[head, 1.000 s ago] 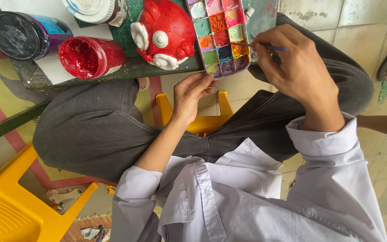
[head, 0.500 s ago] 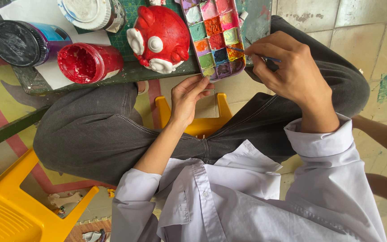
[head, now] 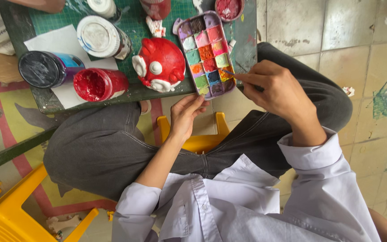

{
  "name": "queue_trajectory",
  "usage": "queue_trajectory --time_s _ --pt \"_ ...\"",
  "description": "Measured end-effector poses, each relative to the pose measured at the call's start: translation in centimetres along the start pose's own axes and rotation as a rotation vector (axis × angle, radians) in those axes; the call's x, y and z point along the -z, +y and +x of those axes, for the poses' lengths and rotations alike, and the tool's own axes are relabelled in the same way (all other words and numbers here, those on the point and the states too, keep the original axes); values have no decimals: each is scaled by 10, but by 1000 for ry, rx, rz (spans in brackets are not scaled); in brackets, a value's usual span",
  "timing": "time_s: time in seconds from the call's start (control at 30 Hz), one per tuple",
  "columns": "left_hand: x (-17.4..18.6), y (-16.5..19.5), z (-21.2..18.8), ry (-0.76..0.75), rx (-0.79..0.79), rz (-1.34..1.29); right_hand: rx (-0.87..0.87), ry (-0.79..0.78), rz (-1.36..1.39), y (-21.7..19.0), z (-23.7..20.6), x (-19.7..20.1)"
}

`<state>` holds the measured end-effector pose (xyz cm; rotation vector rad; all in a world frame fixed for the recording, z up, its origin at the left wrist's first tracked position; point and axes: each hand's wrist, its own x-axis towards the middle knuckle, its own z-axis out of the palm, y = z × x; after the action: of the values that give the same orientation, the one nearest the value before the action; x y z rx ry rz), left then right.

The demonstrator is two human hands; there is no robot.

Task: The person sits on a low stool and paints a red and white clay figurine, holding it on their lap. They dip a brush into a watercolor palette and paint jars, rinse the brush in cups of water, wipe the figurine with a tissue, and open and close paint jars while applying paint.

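- The paint palette point(head: 206, 54), a tray of many small coloured wells, lay at the near edge of the table point(head: 45, 101), between my two hands, so that either could reach it.
- My right hand point(head: 276, 92) was closed around a thin paintbrush point(head: 233, 74), pinched near the tip for fine control; the bristles met the wells at the palette's near right corner.
- My left hand point(head: 185, 117) was cupped loosely under the palette's near end, fingers partly curled and holding nothing, apparently to steady the overhanging tray.
- The red figurine point(head: 160, 64) with white details stood just left of the palette, beyond my left hand, close enough for painting.
- An open jar of red paint point(head: 98, 84) lay on its side further left, mouth toward me.
- A black-lidded jar point(head: 45, 69) and a white-lidded jar point(head: 101, 38) stood beyond it, well clear of both hands.
- A yellow stool point(head: 200, 141) showed between my knees.
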<state>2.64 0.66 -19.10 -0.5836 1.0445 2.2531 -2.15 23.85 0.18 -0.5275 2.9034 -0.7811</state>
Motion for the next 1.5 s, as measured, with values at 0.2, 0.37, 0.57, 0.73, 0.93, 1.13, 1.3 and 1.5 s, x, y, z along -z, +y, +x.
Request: queue_trajectory --time_s 0.2,0.37,0.57,0.73,0.93,1.13,1.3,1.5 --pt "-10 7 -3 10 2 15 82 10 -142 -15 3 13" --pt "-7 11 -4 9 1 12 69 39 -63 -26 1 17" --pt "1 2 -10 -15 -7 -8 8 83 148 -26 -12 7" --pt "2 0 -17 -1 -5 1 -14 84 94 -23 -19 -9" --pt "-2 3 -24 12 -2 22 -80 89 29 -21 -28 -11" --pt "-2 3 -25 13 1 16 -94 102 68 -22 -33 -7" --pt "0 1 -24 11 6 13 -217 25 55 -24 -32 -9" --pt "3 -2 -24 0 4 14 -192 50 22 -20 -32 -10"
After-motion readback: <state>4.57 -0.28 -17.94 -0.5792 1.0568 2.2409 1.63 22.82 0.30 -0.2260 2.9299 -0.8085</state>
